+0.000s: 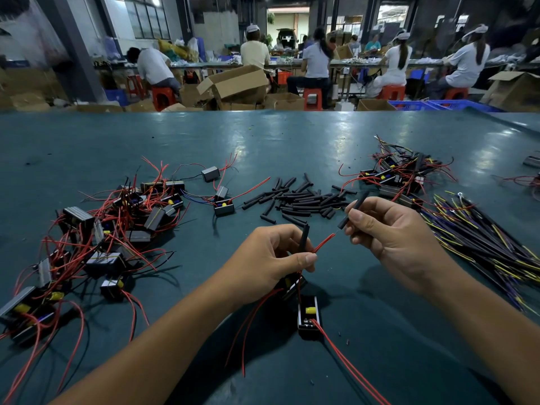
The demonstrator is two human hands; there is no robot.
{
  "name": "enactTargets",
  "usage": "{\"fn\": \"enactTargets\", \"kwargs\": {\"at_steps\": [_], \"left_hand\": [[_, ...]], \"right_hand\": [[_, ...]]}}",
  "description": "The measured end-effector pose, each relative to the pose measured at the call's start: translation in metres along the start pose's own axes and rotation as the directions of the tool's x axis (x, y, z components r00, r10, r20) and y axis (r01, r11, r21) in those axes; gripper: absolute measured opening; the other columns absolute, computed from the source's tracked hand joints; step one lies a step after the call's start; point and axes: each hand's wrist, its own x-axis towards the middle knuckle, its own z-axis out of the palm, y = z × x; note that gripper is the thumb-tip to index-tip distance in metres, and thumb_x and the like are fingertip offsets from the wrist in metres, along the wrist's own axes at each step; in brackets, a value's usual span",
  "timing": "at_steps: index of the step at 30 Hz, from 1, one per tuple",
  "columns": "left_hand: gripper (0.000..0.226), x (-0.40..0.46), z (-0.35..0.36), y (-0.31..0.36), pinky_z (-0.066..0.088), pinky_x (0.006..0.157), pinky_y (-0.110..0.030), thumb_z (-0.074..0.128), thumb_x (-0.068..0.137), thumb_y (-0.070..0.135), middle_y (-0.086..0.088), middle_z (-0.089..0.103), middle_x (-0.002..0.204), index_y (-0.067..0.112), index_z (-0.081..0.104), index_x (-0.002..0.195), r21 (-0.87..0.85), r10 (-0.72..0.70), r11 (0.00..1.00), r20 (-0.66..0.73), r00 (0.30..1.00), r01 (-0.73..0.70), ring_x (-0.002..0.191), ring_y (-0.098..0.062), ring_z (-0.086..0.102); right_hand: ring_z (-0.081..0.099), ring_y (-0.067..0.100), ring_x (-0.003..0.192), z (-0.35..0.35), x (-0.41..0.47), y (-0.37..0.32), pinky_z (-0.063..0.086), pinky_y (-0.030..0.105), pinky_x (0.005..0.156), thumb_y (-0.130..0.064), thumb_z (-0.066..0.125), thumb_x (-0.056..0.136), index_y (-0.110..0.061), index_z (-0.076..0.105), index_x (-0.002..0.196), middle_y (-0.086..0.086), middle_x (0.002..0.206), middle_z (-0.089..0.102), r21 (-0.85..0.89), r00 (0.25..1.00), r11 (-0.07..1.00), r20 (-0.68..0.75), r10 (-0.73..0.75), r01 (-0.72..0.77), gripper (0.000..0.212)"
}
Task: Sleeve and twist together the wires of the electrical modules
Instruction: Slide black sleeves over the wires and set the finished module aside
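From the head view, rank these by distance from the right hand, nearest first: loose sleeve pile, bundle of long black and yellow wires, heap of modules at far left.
From the right hand:
1. Loose sleeve pile, just beyond the hand and to its left.
2. Bundle of long black and yellow wires, on the table to the right; close to the pile's distance, so this order is loose.
3. Heap of modules, far left.

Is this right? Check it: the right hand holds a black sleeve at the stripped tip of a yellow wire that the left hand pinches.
Not quite. In the head view the wire pinched by the left hand is red, not yellow. The rest stands: the right hand holds a black sleeve at its stripped tip.
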Motion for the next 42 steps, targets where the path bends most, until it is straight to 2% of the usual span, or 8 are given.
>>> {"fn": "enactTargets", "kwargs": {"at_steps": [9, 13, 20, 26, 32, 37, 40, 42], "left_hand": [[0.008, -0.001, -0.001, -0.002, 0.055, 0.079, -0.027, 0.07, 0.093, 0.015, -0.005, 0.076, 0.087, 0.009, 0.068, 0.096, 0.0, -0.001, 1.0, 0.009, 1.0, 0.001, 0.083, -0.02, 0.071], [0.007, -0.003, -0.002, -0.001, 0.051, 0.069, -0.02, 0.07, 0.093, 0.016, -0.003, 0.076, 0.086, 0.01, 0.068, 0.095, 0.01, -0.003, 1.0, 0.01, 1.0, 0.003, 0.076, -0.01, 0.065], [0.008, -0.002, -0.002, 0.0, 0.05, 0.062, -0.02, 0.07, 0.093, 0.013, -0.005, 0.075, 0.084, 0.007, 0.066, 0.094, -0.016, -0.014, 1.0, 0.001, 1.0, 0.014, 0.065, -0.011, 0.061], [0.012, -0.001, -0.001, 0.0, 0.054, 0.068, -0.024, 0.073, 0.09, 0.008, -0.007, 0.072, 0.082, 0.002, 0.065, 0.097, -0.072, -0.024, 0.997, 0.019, 1.0, 0.026, 0.071, -0.015, 0.063], [0.023, -0.003, -0.01, 0.002, 0.056, 0.089, -0.043, 0.077, 0.084, 0.003, -0.021, 0.071, 0.101, 0.0, 0.066, 0.103, -0.059, -0.053, 0.997, 0.066, 0.996, 0.057, 0.089, -0.027, 0.071], [0.02, -0.001, -0.013, -0.001, 0.057, 0.079, -0.033, 0.076, 0.086, 0.006, -0.021, 0.072, 0.093, -0.001, 0.066, 0.102, -0.037, -0.059, 0.997, 0.069, 0.996, 0.062, 0.079, -0.019, 0.07], [0.011, -0.001, -0.016, -0.002, 0.056, 0.075, -0.027, 0.072, 0.091, 0.008, -0.013, 0.073, 0.085, 0.003, 0.068, 0.1, 0.021, -0.052, 0.999, 0.077, 0.996, 0.05, 0.074, -0.015, 0.069], [0.007, -0.001, -0.016, -0.003, 0.056, 0.074, -0.027, 0.069, 0.093, 0.006, -0.014, 0.073, 0.084, 0.004, 0.068, 0.099, 0.045, -0.047, 0.998, 0.082, 0.996, 0.043, 0.073, -0.016, 0.068]], "right_hand": [[0.063, 0.017, 0.066, 0.003, -0.003, 0.0, 0.052, 0.022, 0.057, -0.023, 0.075, 0.069, -0.002, 0.068, 0.09, 0.011, 0.074, 0.064, -0.058, 1.0, 0.998, 0.019, -0.009, 0.011, 0.031], [0.063, 0.019, 0.065, 0.004, -0.006, -0.002, 0.052, 0.023, 0.056, -0.018, 0.074, 0.07, 0.0, 0.067, 0.09, 0.014, 0.075, 0.065, -0.054, 0.998, 0.998, 0.058, 0.037, -0.034, 0.028], [0.067, 0.022, 0.072, 0.002, -0.007, -0.003, 0.054, 0.024, 0.059, -0.013, 0.073, 0.071, -0.004, 0.069, 0.089, 0.019, 0.084, 0.069, -0.032, 0.993, 0.999, 0.108, 0.046, -0.042, 0.021], [0.068, 0.024, 0.076, 0.009, -0.013, 0.007, 0.055, 0.027, 0.062, -0.018, 0.076, 0.072, -0.008, 0.072, 0.09, 0.021, 0.087, 0.071, -0.146, 0.984, 0.989, 0.174, 0.048, -0.022, 0.021], [0.066, 0.015, 0.071, 0.017, -0.017, 0.019, 0.053, 0.024, 0.06, -0.016, 0.076, 0.078, -0.014, 0.074, 0.089, 0.009, 0.077, 0.071, -0.247, 0.974, 0.969, 0.216, 0.064, -0.009, 0.011], [0.064, 0.009, 0.068, 0.016, -0.019, 0.023, 0.052, 0.026, 0.062, -0.022, 0.075, 0.084, -0.021, 0.073, 0.09, 0.001, 0.077, 0.071, -0.467, 0.957, 0.88, 0.285, 0.057, 0.087, 0.006], [0.067, 0.02, 0.074, 0.015, -0.019, 0.022, 0.054, 0.037, 0.068, -0.029, 0.074, 0.084, -0.023, 0.073, 0.09, 0.002, 0.081, 0.073, -0.554, 0.949, 0.818, 0.315, 0.03, 0.158, 0.008], [0.068, 0.02, 0.077, 0.014, -0.019, 0.023, 0.054, 0.037, 0.071, -0.028, 0.075, 0.085, -0.023, 0.073, 0.09, 0.0, 0.081, 0.073, -0.59, 0.942, 0.786, 0.334, 0.027, 0.186, 0.007]]}}
